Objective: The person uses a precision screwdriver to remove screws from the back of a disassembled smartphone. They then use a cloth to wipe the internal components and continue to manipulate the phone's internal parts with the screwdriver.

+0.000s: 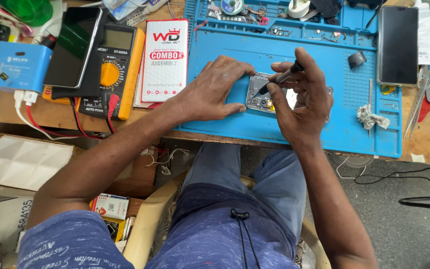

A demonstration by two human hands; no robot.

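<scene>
An opened phone [260, 97] with its inner parts showing lies on the blue work mat [324, 129]. My left hand [215, 89] rests flat on the mat and presses the phone's left edge. My right hand [302, 97] is over the phone's right half and grips a thin black tool [279, 78], a screwdriver by the look of it, with its tip down on the phone's upper left part. The phone's right side is hidden under my right hand.
A yellow multimeter [110, 69], a dark phone [73, 47] and a white-and-red box [165, 60] lie left of the mat. Another dark phone [397, 45] sits on the right. A crumpled wipe [370, 118] and small black part [357, 59] lie on the mat. Tweezers [416, 112] at far right.
</scene>
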